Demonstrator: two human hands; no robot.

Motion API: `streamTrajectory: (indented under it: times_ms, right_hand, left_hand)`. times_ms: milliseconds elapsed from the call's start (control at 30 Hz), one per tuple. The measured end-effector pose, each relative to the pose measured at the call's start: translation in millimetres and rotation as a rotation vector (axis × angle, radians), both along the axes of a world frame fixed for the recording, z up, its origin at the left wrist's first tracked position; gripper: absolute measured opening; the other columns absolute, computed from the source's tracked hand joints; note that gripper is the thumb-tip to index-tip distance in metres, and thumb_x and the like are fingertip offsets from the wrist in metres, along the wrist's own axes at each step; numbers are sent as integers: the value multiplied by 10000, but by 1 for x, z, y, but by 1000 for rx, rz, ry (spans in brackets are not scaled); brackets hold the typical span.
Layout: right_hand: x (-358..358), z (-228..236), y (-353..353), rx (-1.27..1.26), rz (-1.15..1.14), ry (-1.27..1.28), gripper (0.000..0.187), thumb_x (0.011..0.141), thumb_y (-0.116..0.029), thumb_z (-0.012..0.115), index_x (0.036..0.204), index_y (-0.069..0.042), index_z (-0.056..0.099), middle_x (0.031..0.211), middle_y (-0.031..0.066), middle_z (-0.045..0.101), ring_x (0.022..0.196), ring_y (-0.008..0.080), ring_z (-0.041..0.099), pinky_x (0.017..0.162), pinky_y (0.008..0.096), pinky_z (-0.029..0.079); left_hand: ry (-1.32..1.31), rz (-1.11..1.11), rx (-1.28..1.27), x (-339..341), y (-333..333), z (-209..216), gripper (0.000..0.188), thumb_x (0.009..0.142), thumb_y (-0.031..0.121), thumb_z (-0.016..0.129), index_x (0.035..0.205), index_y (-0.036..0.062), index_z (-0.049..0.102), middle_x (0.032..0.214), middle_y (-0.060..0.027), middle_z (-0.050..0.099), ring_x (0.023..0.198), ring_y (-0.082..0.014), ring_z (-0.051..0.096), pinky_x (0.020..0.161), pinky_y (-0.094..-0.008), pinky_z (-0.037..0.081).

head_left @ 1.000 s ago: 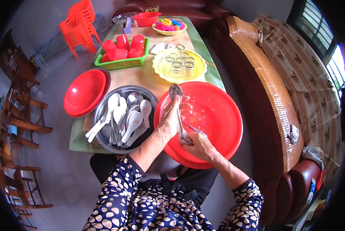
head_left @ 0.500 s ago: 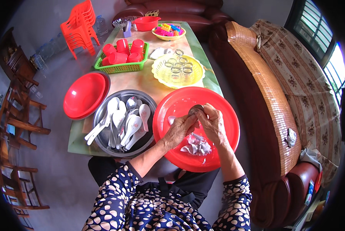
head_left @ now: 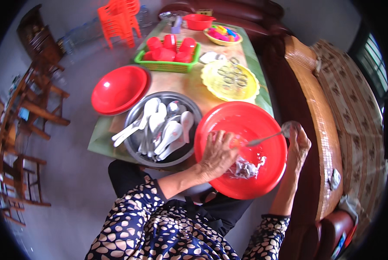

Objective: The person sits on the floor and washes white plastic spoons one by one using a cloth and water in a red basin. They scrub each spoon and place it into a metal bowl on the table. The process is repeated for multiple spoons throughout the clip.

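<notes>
My right hand (head_left: 299,147) is raised at the right rim of the red basin (head_left: 241,187), closed on the bowl end of a metal spoon (head_left: 267,139). The spoon's handle points left, over the basin. Inside the basin, my left hand (head_left: 220,157) reaches down with bent, parted fingers; whatever lies beneath its palm is hidden. Crumpled whitish wet material, perhaps a cloth or plastic film (head_left: 246,169), lies on the basin bottom near my left wrist. To the left, a grey metal basin (head_left: 196,113) holds several white spoons (head_left: 170,133) and some metal ones.
Red bowls (head_left: 118,89) stand stacked at the table's left edge. Behind are a green basket (head_left: 168,66) of red cups, a yellow scalloped tray (head_left: 218,89) with clear ring-shaped things, and a red pot (head_left: 198,21). A dark red sofa (head_left: 275,82) runs along the right.
My hands, together over the basin before, have parted. The right has carried the metal spoon to the right rim; the left has dropped toward the white spoon's former spot. The view has shifted.
</notes>
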State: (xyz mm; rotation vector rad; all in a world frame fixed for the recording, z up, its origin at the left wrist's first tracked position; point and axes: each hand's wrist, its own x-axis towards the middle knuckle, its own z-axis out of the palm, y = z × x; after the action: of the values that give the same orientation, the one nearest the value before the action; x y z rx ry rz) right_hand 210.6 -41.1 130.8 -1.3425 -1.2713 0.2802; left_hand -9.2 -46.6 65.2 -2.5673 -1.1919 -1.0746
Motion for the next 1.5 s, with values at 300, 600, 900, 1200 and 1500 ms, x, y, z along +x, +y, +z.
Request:
streamTrajectory:
  times_ms: [300, 600, 900, 1200, 1500]
  right_hand:
    - [-27, -15, -5, -64, 87, 42, 186, 878, -152, 572, 824, 19, 620, 655, -24, 549, 605, 33, 413, 548, 217, 332]
    - [-82, -30, 16, -186, 432, 518, 191, 883, -160, 590, 893, 20, 652, 750, 23, 630, 665, 80, 549, 648, 233, 434]
    - [-117, -22, 14, -435, 493, 85, 265, 884, -192, 573, 1025, 29, 612, 787, 51, 616, 723, 105, 547, 660, 254, 445]
    - [-115, -39, 7, -531, 455, 110, 184, 881, -133, 563, 939, 23, 642, 724, 36, 600, 673, 95, 543, 633, 238, 445]
    - [-122, -41, 7, -545, 458, 111, 167, 880, -110, 557, 911, 32, 640, 688, 30, 585, 641, 86, 522, 608, 233, 424]
  left_hand:
    - [-383, -25, -330, -18, -15, -6, 434, 835, 253, 620, 1186, 47, 471, 1116, -192, 467, 926, -363, 558, 756, -400, 493]
    - [-503, -321, -681, -77, -22, 14, 200, 884, 182, 582, 796, 6, 612, 544, -137, 514, 437, -220, 479, 461, -332, 385]
    - [-614, 96, -532, -177, -40, 22, 211, 792, 87, 627, 645, 3, 501, 524, -136, 496, 438, -225, 508, 442, -328, 393]
    - [-505, 315, -526, -206, -24, -1, 240, 758, 133, 639, 586, 46, 496, 523, -139, 515, 490, -324, 545, 447, -380, 410]
    - [-466, 305, -471, -198, -13, -23, 276, 733, 108, 679, 551, 44, 481, 495, -116, 514, 449, -288, 546, 418, -339, 412]
